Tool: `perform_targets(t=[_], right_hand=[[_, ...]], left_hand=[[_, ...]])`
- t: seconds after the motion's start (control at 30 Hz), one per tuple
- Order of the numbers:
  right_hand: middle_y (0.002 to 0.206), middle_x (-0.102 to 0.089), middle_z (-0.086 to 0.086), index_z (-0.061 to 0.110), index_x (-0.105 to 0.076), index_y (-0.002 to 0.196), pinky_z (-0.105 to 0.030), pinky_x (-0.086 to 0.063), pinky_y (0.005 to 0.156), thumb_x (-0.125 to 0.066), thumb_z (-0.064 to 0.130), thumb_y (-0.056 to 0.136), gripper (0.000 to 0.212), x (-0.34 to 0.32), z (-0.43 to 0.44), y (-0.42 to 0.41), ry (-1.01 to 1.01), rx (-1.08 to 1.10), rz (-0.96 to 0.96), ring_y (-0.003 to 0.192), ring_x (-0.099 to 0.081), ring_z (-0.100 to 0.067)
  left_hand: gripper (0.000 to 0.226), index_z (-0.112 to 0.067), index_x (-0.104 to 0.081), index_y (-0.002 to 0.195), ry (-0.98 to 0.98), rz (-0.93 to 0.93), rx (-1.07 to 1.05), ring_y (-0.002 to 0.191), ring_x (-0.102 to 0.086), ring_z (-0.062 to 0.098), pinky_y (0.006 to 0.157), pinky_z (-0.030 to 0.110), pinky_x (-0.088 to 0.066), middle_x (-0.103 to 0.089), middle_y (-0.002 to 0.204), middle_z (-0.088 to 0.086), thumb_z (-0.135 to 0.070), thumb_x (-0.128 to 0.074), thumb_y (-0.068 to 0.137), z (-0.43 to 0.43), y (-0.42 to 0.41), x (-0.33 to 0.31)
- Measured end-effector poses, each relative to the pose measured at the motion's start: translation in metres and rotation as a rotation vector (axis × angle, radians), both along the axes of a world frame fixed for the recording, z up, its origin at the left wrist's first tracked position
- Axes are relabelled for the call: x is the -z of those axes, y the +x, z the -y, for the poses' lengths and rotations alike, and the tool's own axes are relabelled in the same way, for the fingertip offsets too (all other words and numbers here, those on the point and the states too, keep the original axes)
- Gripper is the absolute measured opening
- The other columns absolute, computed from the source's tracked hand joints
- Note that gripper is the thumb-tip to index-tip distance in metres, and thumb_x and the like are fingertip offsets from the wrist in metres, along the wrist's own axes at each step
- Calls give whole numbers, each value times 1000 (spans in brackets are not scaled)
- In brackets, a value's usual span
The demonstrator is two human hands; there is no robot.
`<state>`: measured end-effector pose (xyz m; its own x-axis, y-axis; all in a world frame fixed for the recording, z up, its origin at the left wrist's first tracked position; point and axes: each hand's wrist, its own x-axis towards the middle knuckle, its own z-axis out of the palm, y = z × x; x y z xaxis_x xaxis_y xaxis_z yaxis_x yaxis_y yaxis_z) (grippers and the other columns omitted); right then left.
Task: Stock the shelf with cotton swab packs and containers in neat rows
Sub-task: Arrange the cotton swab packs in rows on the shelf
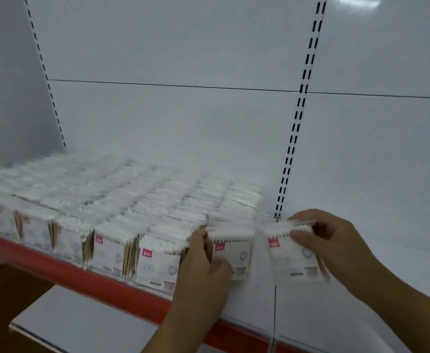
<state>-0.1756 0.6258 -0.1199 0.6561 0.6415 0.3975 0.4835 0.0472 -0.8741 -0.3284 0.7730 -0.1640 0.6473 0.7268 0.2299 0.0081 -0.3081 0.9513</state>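
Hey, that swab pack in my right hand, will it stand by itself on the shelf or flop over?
Probably light: the right hand pinches the swab pack near its top. It looks thin and film-wrapped, so likely slippery and apt to tip alone; shelved rows stand packed together, and the left hand grips the end pack.

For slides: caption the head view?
Left hand grips one clear-wrapped cotton-swab pack, right hand pinches a second pack, at red-edged white shelf.

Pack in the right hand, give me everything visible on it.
The cotton swab pack is a flat clear plastic sleeve, white swab tips along its top, pale card front with a small pink label at upper left. It is upright, slightly tilted, just right of the last row. The right hand pinches its upper right corner; print is blurred.
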Motion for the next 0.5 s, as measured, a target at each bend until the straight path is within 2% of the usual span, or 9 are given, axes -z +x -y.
perform_targets(t=[0.07, 0.13, 0.17, 0.2, 0.23, 0.3, 0.37, 0.43, 0.5], right_hand=[[79, -72, -1, 26, -70, 76, -22, -55, 55, -69, 10, 71, 16, -6, 7, 0, 159, -31, -107, 72, -70, -16], [78, -72, -3, 22, -67, 74, -21, -55, 57, -68, 16, 68, 9, -5, 4, -6, 231, -109, -145, 73, -71, -18], [80, -72, -4, 19, -64, 75, -23, -56, 59, -69, 18, 67, 10, -3, 0, -11, 231, -151, -143, 77, -72, -21], [83, -72, -3, 19, -61, 77, -26, -57, 60, -71, 20, 67, 14, 0, -6, -17, 200, -179, -114, 80, -72, -23], [87, -72, 0, 21, -59, 78, -28, -58, 61, -72, 23, 67, 17, 3, -13, -23, 151, -187, -68, 82, -72, -23], [92, -68, 7, 29, -57, 78, -26, -57, 63, -74, 30, 72, 18, 10, -23, -31, 44, -126, 89, 84, -71, -18], [90, -61, 13, 30, -55, 81, -22, -52, 66, -75, 34, 79, 20, 18, -28, -30, -51, 1, 374, 87, -64, -10], [93, -56, 13, 23, -56, 84, -24, -48, 70, -70, 38, 78, 21, 23, -36, -32, -118, 65, 655, 87, -55, -8], [100, -56, 5, 18, -61, 87, -23, -47, 75, -63, 45, 79, 29, 25, -47, -38, -169, 73, 806, 93, -51, -9]], left_hand=[[53, -41, -40, 126, 98, -41, -61, 82, -52, -22, 61, -5, -38, -55, 104, -24, -8, -57, 88, 2, 3, 4], [75, -37, -20, 149, 208, -82, -92, 105, -44, -15, 83, -7, -32, -42, 133, -20, -14, -60, 90, 4, 3, 9], [84, -39, -5, 150, 280, -103, -92, 121, -32, -11, 95, -1, -25, -27, 144, -22, -16, -59, 91, 7, 2, 11], [89, -42, 7, 145, 358, -112, -92, 128, -19, -10, 101, 2, -16, -13, 145, -26, -15, -58, 92, 11, -1, 10], [89, -42, 10, 142, 435, -78, -103, 132, -13, -8, 103, 2, -10, -6, 146, -25, -11, -56, 92, 15, -4, 10], [83, -30, -12, 148, 584, 117, -160, 140, -18, 1, 109, 4, -15, -16, 154, -10, 7, -52, 86, 20, -10, 13], [74, -16, -43, 142, 697, 334, -204, 138, -36, 18, 109, 22, -35, -41, 146, 6, 14, -50, 75, 22, -19, 16], [61, -17, -59, 125, 773, 419, -173, 126, -49, 18, 101, 27, -45, -51, 130, 1, 12, -50, 73, 22, -26, 15], [45, -23, -64, 107, 808, 338, -122, 106, -54, 8, 86, 17, -46, -54, 111, -7, 4, -56, 71, 17, -27, 10]])
